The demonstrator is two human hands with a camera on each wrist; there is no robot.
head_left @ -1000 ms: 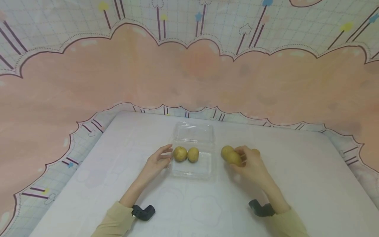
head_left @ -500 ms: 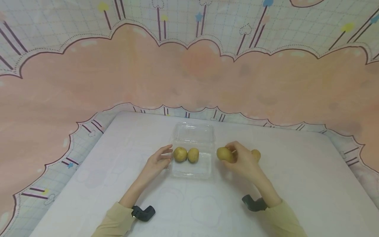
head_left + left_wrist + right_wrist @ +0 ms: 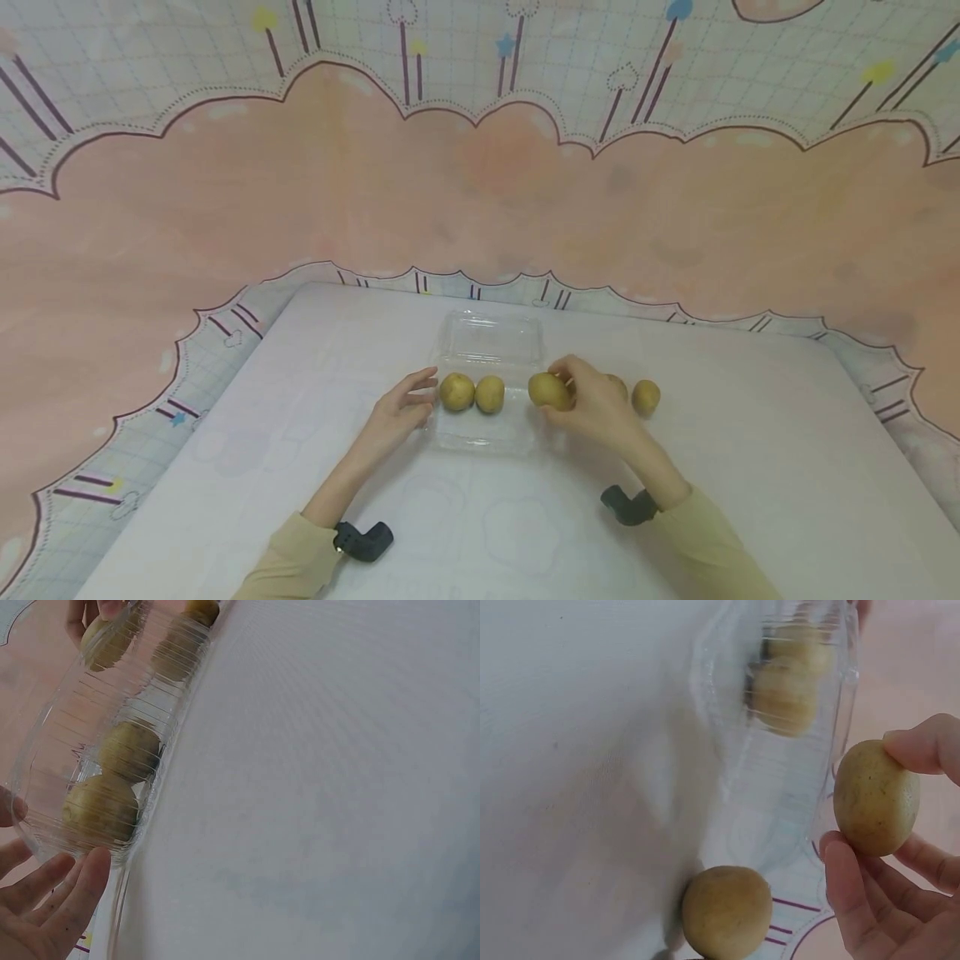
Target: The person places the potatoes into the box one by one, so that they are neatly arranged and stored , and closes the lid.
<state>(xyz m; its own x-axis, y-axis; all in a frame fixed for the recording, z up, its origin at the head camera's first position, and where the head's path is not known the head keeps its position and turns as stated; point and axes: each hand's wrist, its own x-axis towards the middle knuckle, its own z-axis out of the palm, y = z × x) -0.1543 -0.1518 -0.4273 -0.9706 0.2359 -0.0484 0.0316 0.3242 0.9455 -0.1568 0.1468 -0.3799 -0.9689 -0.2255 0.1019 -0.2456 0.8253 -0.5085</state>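
Observation:
A clear plastic clamshell box [image 3: 465,431] lies on the table with its lid [image 3: 491,336] folded back. Inside, at its left, a rounder potato [image 3: 457,392] and a smaller potato [image 3: 490,394] sit side by side. My left hand [image 3: 397,408] rests its extended fingertips against the box's left end. Between thumb and fingers, my right hand [image 3: 600,408] pinches a third potato [image 3: 876,798], which overlaps the box's right edge in the head view. On the table behind that hand are a partly hidden potato [image 3: 618,385] and another potato [image 3: 646,398].
The white-covered table [image 3: 750,467] extends around the box on all sides. A patterned pink and white backdrop [image 3: 480,192] stands behind it. Each wrist carries a black camera mount, such as the left mount [image 3: 363,541].
My right hand has carried its potato leftward from beside the loose potatoes to the box's right edge, uncovering the rightmost potato. My left hand has stayed at the box's left end.

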